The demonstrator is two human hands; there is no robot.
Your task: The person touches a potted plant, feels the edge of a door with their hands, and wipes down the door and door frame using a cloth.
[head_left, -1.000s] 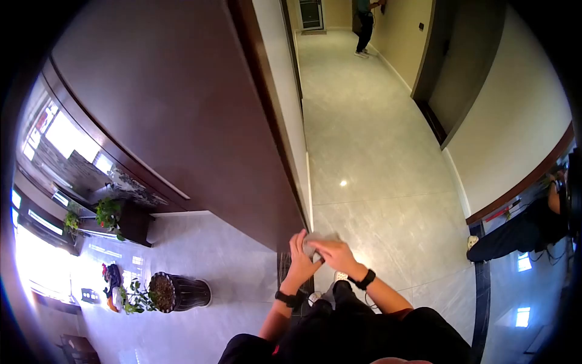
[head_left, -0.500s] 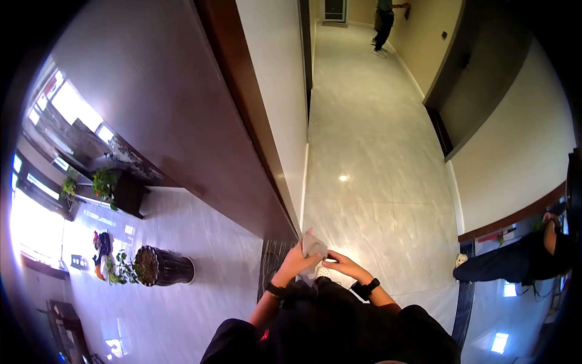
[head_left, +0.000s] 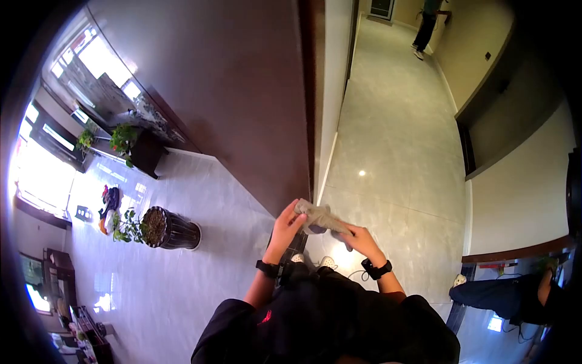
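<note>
A grey-beige cloth (head_left: 326, 217) is stretched between my two hands in front of my body, in the lower middle of the head view. My left hand (head_left: 285, 230) pinches its left end, close to the edge of the dark brown wall panel (head_left: 254, 109). The lower right end of the cloth is gripped by my right hand (head_left: 364, 243), over the pale floor. The cloth looks bunched and folded, and part of it hangs down between the hands. Both wrists wear black bands.
A hallway floor (head_left: 388, 133) runs ahead, with a person (head_left: 427, 27) at its far end by the right wall. Another person (head_left: 503, 292) is at the right edge. To the left stand a potted plant (head_left: 173, 229) and a dark cabinet (head_left: 147, 153) with plants.
My hands have moved apart, spreading the cloth that was bunched between them. The view has turned left, so the panel's edge and the hallway sit further right.
</note>
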